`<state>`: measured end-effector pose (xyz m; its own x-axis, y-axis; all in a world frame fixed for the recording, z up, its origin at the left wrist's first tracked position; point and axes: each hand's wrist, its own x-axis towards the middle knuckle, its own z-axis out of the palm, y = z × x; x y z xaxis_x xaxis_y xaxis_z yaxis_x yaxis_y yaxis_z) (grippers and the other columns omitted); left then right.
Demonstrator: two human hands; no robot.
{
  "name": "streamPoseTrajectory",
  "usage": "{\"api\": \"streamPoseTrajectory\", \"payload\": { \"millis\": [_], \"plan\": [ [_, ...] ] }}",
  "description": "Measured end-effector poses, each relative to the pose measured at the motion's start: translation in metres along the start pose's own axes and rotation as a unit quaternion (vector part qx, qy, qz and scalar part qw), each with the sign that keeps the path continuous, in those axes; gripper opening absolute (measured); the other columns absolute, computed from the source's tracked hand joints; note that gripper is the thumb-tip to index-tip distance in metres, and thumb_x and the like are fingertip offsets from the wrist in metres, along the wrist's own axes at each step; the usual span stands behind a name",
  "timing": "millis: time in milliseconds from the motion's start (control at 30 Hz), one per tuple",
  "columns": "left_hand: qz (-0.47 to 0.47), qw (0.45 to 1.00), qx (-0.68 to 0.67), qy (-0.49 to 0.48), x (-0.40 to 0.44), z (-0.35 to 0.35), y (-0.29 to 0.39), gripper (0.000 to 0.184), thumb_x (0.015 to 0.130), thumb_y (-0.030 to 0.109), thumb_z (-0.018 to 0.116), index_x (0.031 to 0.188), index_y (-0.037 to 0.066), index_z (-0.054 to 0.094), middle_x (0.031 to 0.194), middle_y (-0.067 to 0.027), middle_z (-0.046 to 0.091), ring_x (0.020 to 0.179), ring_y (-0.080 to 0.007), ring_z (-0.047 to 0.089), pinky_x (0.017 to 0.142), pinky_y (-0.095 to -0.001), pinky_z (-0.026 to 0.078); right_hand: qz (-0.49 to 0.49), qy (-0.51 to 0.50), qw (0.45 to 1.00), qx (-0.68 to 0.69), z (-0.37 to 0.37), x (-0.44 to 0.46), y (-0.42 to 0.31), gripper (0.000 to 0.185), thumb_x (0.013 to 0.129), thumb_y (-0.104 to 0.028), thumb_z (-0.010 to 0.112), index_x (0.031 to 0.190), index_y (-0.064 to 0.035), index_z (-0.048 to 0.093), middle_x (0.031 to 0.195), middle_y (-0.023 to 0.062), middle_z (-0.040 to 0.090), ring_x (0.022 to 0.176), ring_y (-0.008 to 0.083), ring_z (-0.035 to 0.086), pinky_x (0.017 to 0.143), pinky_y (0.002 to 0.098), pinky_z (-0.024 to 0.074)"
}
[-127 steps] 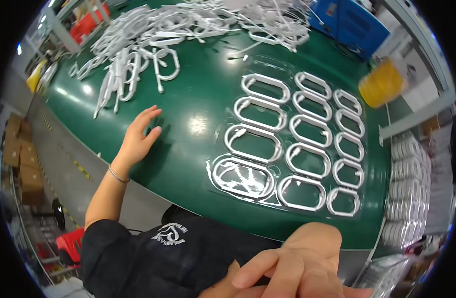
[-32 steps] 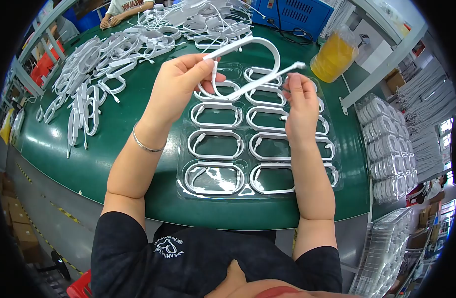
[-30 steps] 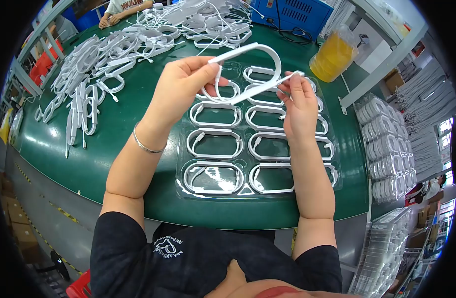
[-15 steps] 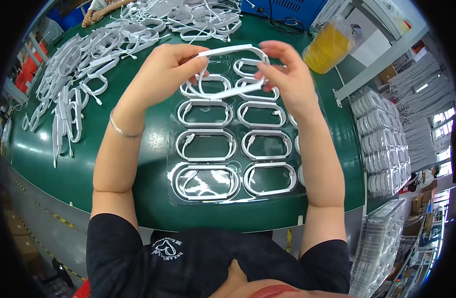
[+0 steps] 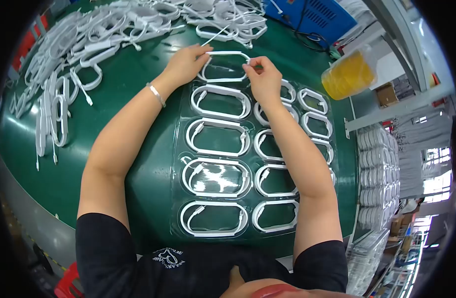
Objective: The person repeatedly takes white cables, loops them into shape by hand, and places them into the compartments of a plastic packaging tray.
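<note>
A white cable loop (image 5: 225, 52) lies level at the top left slot of the clear tray (image 5: 177, 171), its ends between my hands. My left hand (image 5: 191, 60) pinches the loop's left end. At its right end, my right hand (image 5: 260, 74) has thumb and fingertips closed on the same loop. Below, each slot in the tray's left column holds a coiled white cable, such as the one nearest me (image 5: 214, 233). Further coils lie in the columns to the right, partly hidden by my right forearm.
Loose white cables (image 5: 101, 30) are heaped along the back and left of the green table (image 5: 146, 213). A blue device (image 5: 320, 17) stands at the back right, near a yellow roll in plastic (image 5: 348, 74). Metal posts and stacked trays of coils (image 5: 379, 174) are at the right.
Both hands have lowered the cable loop from above the tray to its top left slot. The view has shifted, and the co-worker's hands at the back are no longer seen.
</note>
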<state>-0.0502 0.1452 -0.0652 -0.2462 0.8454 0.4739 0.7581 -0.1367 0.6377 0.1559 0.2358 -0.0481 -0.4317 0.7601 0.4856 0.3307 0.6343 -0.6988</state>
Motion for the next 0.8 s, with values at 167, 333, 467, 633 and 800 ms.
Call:
{"api": "streamPoseTrajectory", "payload": {
  "millis": [167, 333, 467, 633, 800],
  "plan": [
    [-0.031, 0.984, 0.139, -0.108, -0.007, 0.013, -0.001, 0.054, 0.091, 0.017, 0.049, 0.143, 0.022, 0.032, 0.152, -0.0062, 0.024, 0.139, -0.0299, 0.024, 0.104, -0.0626, 0.024, -0.031, -0.017, 0.975, -0.219, 0.000, -0.005, 0.012, 0.020, 0.076, -0.023, 0.071, 0.083, -0.0058, 0.063, 0.086, 0.0094, 0.065, 0.087, 0.0254, 0.060, 0.075, 0.0360, 0.0436],
    [-0.005, 0.989, 0.114, -0.098, -0.009, 0.010, 0.004, 0.051, 0.091, 0.017, 0.049, 0.140, 0.023, 0.037, 0.149, -0.0024, 0.031, 0.138, -0.0294, 0.026, 0.104, -0.0641, 0.024, -0.039, 0.018, 0.963, -0.264, 0.001, -0.009, 0.013, 0.021, 0.073, -0.026, 0.072, 0.082, -0.0087, 0.065, 0.092, 0.0081, 0.064, 0.101, 0.0264, 0.054, 0.087, 0.0434, 0.0335],
    [-0.017, 0.980, 0.126, -0.152, -0.006, 0.005, 0.007, 0.051, 0.090, 0.013, 0.049, 0.139, 0.025, 0.039, 0.147, -0.0012, 0.034, 0.138, -0.0286, 0.026, 0.103, -0.0656, 0.023, -0.179, 0.040, 0.937, -0.297, -0.003, -0.010, 0.013, 0.017, 0.071, -0.021, 0.072, 0.080, -0.0091, 0.064, 0.090, 0.0055, 0.063, 0.101, 0.0244, 0.053, 0.089, 0.0422, 0.0318],
    [-0.002, 0.972, 0.167, -0.167, -0.002, 0.002, 0.010, 0.051, 0.091, 0.011, 0.045, 0.140, 0.024, 0.038, 0.148, -0.0041, 0.033, 0.138, -0.0283, 0.027, 0.103, -0.0655, 0.025, -0.251, 0.012, 0.889, -0.382, -0.004, -0.016, -0.001, 0.013, 0.071, -0.016, 0.068, 0.079, -0.0069, 0.064, 0.093, 0.0005, 0.061, 0.105, 0.0201, 0.052, 0.101, 0.0510, 0.0244],
    [-0.008, 0.957, 0.218, -0.190, -0.006, 0.000, 0.011, 0.050, 0.092, 0.012, 0.046, 0.139, 0.027, 0.039, 0.149, -0.0043, 0.031, 0.138, -0.0275, 0.027, 0.103, -0.0646, 0.025, -0.302, -0.014, 0.870, -0.389, -0.002, -0.015, 0.000, 0.009, 0.071, -0.014, 0.068, 0.079, -0.0094, 0.065, 0.092, -0.0007, 0.061, 0.105, 0.0196, 0.052, 0.100, 0.0529, 0.0239]
  ]
}}
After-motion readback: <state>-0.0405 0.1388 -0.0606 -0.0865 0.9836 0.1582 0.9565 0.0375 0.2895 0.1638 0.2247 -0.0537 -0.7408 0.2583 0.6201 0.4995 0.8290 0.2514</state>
